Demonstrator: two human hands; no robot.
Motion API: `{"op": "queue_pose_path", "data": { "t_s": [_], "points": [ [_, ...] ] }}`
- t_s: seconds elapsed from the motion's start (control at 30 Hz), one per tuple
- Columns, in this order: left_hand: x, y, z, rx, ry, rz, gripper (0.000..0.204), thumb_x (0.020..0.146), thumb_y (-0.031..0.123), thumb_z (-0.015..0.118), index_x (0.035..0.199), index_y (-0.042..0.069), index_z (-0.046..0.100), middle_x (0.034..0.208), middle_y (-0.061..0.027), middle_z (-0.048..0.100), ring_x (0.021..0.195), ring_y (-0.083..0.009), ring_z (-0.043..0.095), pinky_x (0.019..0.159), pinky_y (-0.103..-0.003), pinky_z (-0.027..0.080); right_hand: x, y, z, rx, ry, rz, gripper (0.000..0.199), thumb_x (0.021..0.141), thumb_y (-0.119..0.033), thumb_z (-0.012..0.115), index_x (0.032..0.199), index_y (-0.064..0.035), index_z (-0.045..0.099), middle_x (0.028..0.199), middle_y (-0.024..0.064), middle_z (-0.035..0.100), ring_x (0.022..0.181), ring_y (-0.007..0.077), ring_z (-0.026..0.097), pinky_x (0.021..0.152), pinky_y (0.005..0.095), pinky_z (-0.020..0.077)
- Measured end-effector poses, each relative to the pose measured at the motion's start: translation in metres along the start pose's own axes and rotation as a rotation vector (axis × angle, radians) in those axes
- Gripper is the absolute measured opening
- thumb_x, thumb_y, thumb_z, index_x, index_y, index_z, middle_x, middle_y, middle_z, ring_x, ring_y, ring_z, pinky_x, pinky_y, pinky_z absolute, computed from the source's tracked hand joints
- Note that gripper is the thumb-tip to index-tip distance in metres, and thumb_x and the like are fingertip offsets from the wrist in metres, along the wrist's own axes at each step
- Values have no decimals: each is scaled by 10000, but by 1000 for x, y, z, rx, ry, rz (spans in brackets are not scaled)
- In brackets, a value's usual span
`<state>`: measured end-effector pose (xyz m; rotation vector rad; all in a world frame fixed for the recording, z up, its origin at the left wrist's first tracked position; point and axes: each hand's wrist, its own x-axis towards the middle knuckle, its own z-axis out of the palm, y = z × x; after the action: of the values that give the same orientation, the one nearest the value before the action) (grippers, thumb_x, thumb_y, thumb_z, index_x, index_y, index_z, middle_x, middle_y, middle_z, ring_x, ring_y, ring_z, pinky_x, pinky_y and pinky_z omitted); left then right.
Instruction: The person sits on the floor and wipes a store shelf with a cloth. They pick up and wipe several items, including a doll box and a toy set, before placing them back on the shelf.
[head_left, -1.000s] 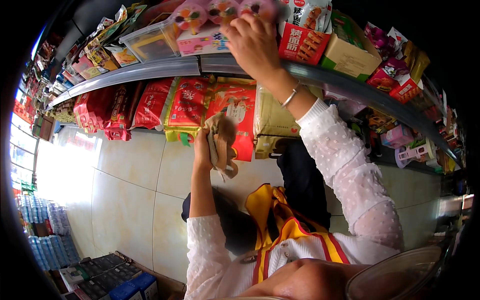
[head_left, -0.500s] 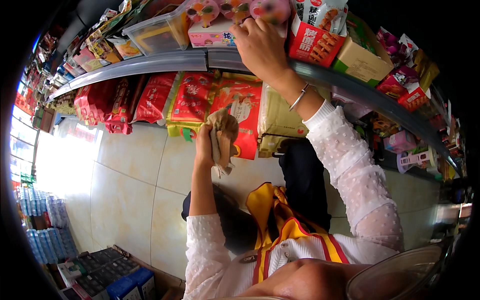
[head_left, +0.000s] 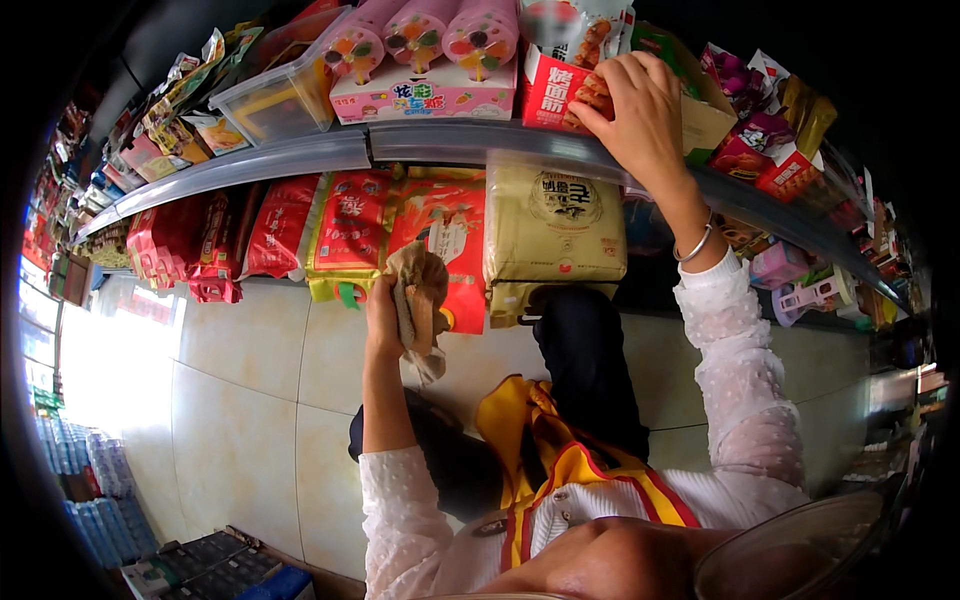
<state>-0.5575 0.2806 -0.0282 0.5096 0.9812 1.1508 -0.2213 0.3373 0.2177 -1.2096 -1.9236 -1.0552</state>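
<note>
My left hand (head_left: pixel 382 318) is closed around a crumpled tan cloth (head_left: pixel 420 290), held in front of the red and gold packages on the lower shelf. On the upper shelf, my right hand (head_left: pixel 645 120) is at the right part of a red snack box (head_left: pixel 550 92). Its thumb lies against the box's front and its bent fingers reach over the top edge. Packets stand up out of this box. Just left of it is a pink candy box (head_left: pixel 425 98) holding several pink tubes with coloured pieces.
A clear plastic bin (head_left: pixel 275 95) stands left of the pink box. A grey shelf edge (head_left: pixel 270 155) curves across. Below are red bags (head_left: pixel 275 228) and a gold package (head_left: pixel 555 225). A carton of dark boxes (head_left: pixel 205 562) sits on the tiled floor (head_left: pixel 240 400) behind left.
My right hand has moved right, from the pink candy box to the red snack box. The view has shifted, uncovering the gold package. The cloth stays in my left hand.
</note>
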Motion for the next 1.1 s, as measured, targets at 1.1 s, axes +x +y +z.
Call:
{"op": "queue_pose_path", "data": {
  "t_s": [1.1],
  "points": [
    [-48,115,301,1117,-65,1691,277,842,181,651,1100,82,629,1074,-110,620,940,-256,614,836,-386,484,14,55,-78,1410,561,640,369,853,-16,550,1219,-26,502,1070,102,639,949,187,648,845,327,527]
  ]
}}
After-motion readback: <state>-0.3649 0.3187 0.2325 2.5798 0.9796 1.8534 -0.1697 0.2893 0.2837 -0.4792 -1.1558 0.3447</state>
